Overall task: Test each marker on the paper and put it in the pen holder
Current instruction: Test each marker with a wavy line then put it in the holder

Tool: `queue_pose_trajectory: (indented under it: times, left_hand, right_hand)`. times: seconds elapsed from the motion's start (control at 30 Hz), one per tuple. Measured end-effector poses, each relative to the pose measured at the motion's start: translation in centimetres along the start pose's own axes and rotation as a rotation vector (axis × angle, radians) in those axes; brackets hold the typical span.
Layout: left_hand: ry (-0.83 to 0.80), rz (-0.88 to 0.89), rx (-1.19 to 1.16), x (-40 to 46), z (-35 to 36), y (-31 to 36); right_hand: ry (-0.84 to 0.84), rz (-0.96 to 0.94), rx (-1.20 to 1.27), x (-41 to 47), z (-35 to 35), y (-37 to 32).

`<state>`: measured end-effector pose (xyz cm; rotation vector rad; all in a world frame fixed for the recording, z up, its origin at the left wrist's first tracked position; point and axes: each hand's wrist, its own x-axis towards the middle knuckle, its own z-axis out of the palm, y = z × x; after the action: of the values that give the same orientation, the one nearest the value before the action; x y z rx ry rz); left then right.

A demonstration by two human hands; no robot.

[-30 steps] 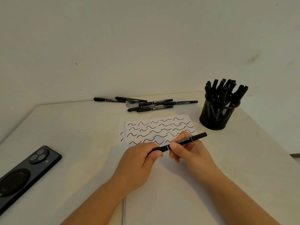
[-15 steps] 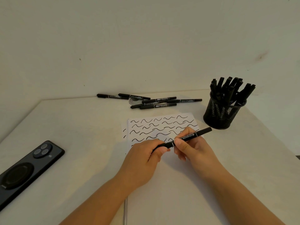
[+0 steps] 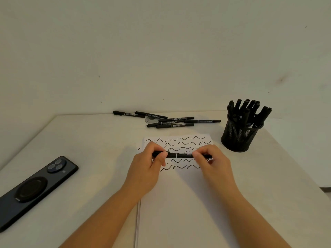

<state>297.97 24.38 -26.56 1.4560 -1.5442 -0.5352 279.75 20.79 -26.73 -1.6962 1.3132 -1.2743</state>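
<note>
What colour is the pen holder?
Black, a see-through mesh pen holder, clear in the head view.

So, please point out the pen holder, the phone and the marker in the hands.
pen holder [image 3: 236, 140], head view, on its mesh wall.
phone [image 3: 59, 178], head view, on its dark back.
marker [image 3: 180, 155], head view, on the barrel between both hands.

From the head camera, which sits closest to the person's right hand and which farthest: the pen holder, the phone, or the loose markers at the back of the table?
Measured from the right hand:
1. Pen holder: just beyond it, to the right.
2. Loose markers: farther back, near the wall, beyond the paper.
3. Phone: farthest, across at the table's left edge, past the left hand.
</note>
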Motion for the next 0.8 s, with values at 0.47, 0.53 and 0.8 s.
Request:
queue_pose_trajectory:
  times: [0.47,0.53,0.8]
  left_hand:
    - [-0.135,0.209,0.241,2.6,0.5,5.4]
    - [-0.186,0.151,0.253,4.0,0.5,4.8]
    - [-0.295,0.05,0.744,12.2,0.9,-0.5]
  right_hand:
    - [-0.183,-0.598,-0.646,1.9,-4.2,-3.6]
    - [-0.121,-0.48,-0.588,2.8,-5.4,-3.5]
    - [0.226,-0.072,-0.205,7.8,-10.3,-3.0]
